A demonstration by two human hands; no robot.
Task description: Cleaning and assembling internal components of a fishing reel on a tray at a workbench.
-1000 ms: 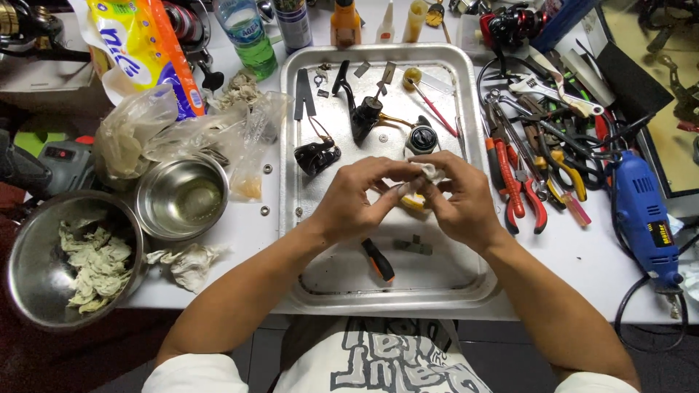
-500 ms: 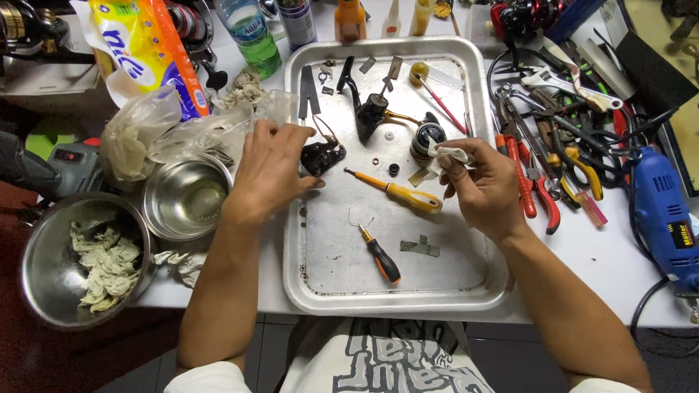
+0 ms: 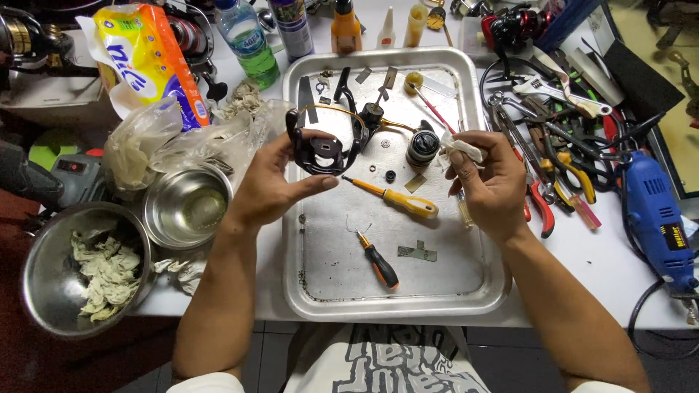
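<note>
Now left hand (image 3: 273, 182) grips black reel part (image 3: 318, 151) above metal tray (image 3: 466, 291); right hand (image 3: 494, 182) pinches white rag (image 3: 463, 148). Yellow-handled screwdriver (image 3: 397, 199), orange-black screwdriver (image 3: 376, 260) lie between. Yellow-blue package (image 3: 149, 62) far left, green bottle (image 3: 247, 40) beside it.

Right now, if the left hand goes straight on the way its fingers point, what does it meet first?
Probably the yellow-handled screwdriver on the metal tray. The left hand, holding a black reel part, points right; height above the tray is unclear.
</note>
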